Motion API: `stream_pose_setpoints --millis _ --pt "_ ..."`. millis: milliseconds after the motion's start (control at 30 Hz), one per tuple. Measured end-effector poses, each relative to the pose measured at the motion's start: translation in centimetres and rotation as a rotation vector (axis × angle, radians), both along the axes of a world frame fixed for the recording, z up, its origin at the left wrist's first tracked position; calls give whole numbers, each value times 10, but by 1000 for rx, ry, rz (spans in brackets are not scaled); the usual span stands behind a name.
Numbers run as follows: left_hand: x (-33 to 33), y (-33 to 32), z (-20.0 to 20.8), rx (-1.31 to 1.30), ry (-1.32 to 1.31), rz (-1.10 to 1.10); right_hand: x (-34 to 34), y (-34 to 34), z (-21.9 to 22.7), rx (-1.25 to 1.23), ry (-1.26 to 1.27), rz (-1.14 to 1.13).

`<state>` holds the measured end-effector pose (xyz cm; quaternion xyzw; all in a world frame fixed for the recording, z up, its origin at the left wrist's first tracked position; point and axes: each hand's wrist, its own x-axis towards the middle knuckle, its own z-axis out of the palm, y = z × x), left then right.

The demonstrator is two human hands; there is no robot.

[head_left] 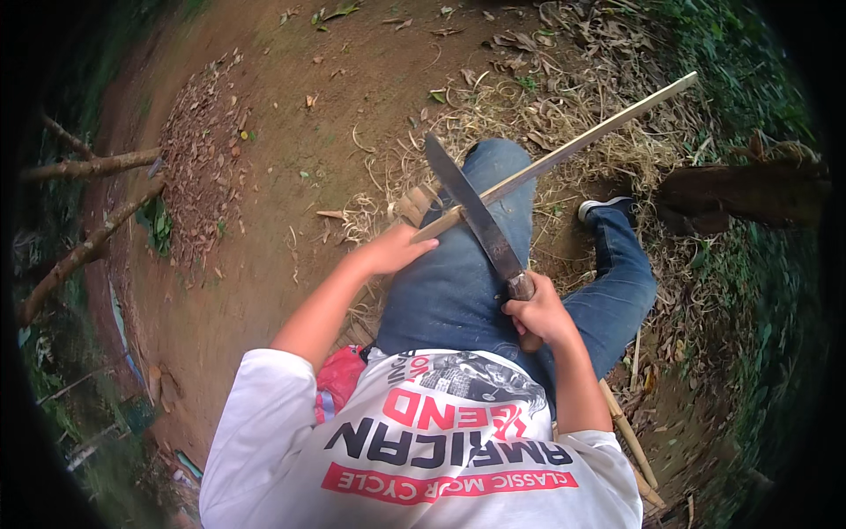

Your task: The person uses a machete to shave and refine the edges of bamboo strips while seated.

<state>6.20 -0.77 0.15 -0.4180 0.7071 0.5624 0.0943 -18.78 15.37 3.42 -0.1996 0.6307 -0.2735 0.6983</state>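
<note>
machete (476,213) crosses over the bamboo strip (608,129) mid-frame; i have the right hand (542,309) clenched round the handle (522,286), left hand (392,250) grasping the strip; shavings (648,160) already litter upper right, strip in one piece.

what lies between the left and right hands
In the head view, a jean-covered thigh lies between the left hand on the wooden strip and the right hand on the knife handle.

Daylit brown earth (300,97), littered with dry leaves (207,167), meets green plants (718,44) at the right.
</note>
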Motion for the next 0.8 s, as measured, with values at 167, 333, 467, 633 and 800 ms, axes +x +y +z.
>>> stream_pose_setpoints --millis 167,333,467,633,800 --pt "-3 0 0 -6 -47 -9 -13 -5 -15 -27 26 -240" --pt "0 7 -4 -19 48 65 -8 2 -2 -10 -76 -119" --pt "-5 2 2 -12 -62 5 -5 3 -10 -2 -60 -125" --pt "0 9 -8 -28 -31 62 -11 5 -15 -14 -102 -175" --pt "-4 8 2 -3 -15 82 -2 12 3 -45 -105 -19"
